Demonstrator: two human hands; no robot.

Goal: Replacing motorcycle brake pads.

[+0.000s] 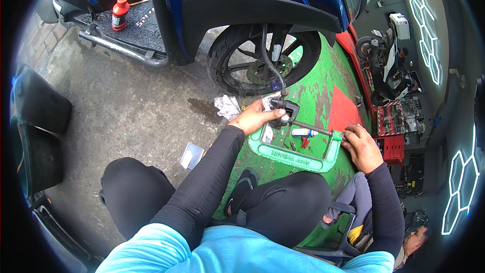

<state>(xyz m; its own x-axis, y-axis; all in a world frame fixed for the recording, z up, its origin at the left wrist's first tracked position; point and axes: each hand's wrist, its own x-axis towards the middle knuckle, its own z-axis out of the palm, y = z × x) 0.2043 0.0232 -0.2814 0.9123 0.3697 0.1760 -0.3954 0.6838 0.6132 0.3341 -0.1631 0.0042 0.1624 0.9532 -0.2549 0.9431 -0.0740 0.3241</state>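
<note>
My left hand is closed around a dark brake caliper, thumb lying across its near side. The caliper hangs at the end of a brake hose, in front of the scooter's front wheel. A large green C-clamp spans from the caliper to my right hand, its threaded screw reaching toward the caliper. My right hand has its fingers pinched at the outer end of that screw. The palm side of my left hand and the clamp's far jaw are partly hidden.
White crumpled tissue and a small clear packet lie on the floor. A spray can lies beyond the clamp. A red bottle stands on the scooter's footboard. Black bins stand left; another person sits at lower right.
</note>
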